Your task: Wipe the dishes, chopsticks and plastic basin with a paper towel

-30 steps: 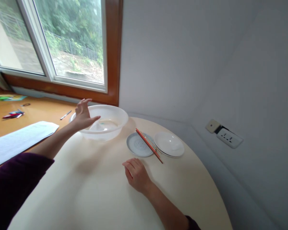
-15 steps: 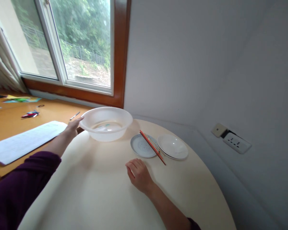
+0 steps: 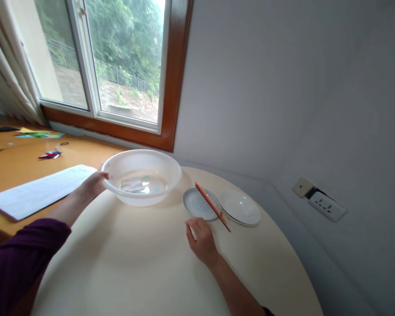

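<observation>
A translucent white plastic basin [image 3: 141, 199] is at the far left part of the round table. My left hand [image 3: 95, 182] grips its left rim, with the fingers partly hidden behind the wall. Whether the basin fully rests on the tabletop I cannot tell. My right hand [image 3: 200, 239] is loosely curled over the table with a gap between thumb and fingers, holding nothing. Just beyond it lies a grey-blue plate [image 3: 197, 202]. Orange-red chopsticks [image 3: 213, 208] lie across that plate's right side. A shallow white dish [image 3: 239, 206], apparently stacked on another, sits to the right.
The cream round table [image 3: 145, 272] meets a wooden desk [image 3: 82, 147] on the left, which bears a large white sheet [image 3: 46, 191] and small stationery [image 3: 51, 154]. A window [image 3: 128, 66] is behind. A wall with a socket [image 3: 327, 205] stands at the right.
The basin has come nearer to me along with my left hand. My right hand has shifted slightly right, closer to the grey-blue plate. The camera view has turned a little left.
</observation>
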Available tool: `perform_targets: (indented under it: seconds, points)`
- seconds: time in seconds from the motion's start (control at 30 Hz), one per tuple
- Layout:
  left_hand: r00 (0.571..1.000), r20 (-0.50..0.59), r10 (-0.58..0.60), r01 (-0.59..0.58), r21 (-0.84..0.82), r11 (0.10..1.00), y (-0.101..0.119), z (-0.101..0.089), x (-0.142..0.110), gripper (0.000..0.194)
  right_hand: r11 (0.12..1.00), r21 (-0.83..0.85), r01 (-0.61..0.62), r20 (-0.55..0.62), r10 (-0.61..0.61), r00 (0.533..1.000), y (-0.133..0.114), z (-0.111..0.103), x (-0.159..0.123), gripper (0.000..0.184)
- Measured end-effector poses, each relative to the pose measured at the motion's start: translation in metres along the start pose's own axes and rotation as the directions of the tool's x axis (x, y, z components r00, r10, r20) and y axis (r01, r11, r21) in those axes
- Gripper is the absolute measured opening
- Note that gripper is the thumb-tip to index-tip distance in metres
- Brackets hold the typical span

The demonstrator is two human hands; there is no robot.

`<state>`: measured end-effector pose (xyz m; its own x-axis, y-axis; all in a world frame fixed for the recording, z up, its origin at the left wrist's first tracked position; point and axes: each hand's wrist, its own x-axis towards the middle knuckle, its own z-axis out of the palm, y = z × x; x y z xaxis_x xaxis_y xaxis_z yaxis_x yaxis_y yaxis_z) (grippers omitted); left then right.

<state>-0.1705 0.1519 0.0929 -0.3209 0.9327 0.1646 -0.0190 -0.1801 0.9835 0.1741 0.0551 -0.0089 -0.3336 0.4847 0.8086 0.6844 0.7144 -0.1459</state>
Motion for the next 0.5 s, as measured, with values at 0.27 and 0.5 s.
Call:
perform_targets:
  seconds: [0.27, 0.5]
  points:
    - [0.988, -0.013, -0.151, 0.151, 0.059, 0.987, 0.013, -0.049, -0.037, 0.027, 0.999, 0.042, -0.012, -0.025, 0.013, 1.0, -0.002, 0.005, -0.001, 0.014]
    - [0.919, 0.068, -0.387, 0.388, 0.003, 0.922, 0.023, -0.047, -0.036, 0.027, 1.0, 0.018, -0.013, -0.025, 0.013, 1.0, -0.003, 0.001, -0.003, 0.014]
